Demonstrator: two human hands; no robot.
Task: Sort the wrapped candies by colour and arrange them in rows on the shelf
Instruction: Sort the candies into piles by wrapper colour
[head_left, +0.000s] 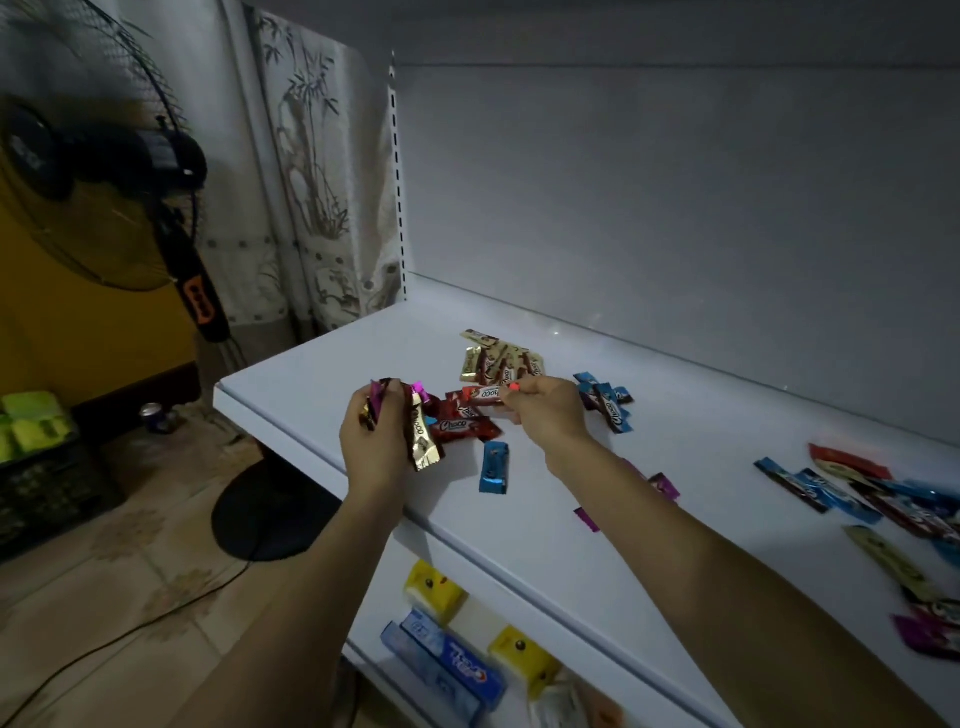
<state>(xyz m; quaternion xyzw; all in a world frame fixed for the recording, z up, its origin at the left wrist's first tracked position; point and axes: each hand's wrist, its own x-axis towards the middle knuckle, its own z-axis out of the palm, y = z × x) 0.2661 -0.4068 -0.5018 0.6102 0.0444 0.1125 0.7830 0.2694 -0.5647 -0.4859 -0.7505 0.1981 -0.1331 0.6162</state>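
Sorting looks partway done, and the arranging has hardly begun. On the white shelf (727, 415) three loose colour groups lie close together: a gold cluster (498, 358) toward the back, a blue cluster (605, 400) just right of the right hand (545, 410), and a few red candies (462, 423) between the two hands. None of them is a row yet — the wrappers overlap and point at odd angles.

The left hand (374, 431) hovers over the front edge with its fingers curled round a bunch of purple candies (376, 405). A single gold candy (423, 441) hangs down from the same grip. The right hand pinches one end of a red candy (485, 394) between thumb and fingertips, holding it just above the red group, so I judge the step in hand to be adding it there.

Plenty is left. A lone blue candy (493, 467) lies apart near the front edge. Some loose purple candies (665, 486) lie partly hidden beside the right forearm. At the far right a mixed heap (857, 493) of blue, red, gold and purple wrappers is unsorted. The purple bunch has no place of its own on the shelf — that colour needs a spot, and then every group needs straightening into lines.
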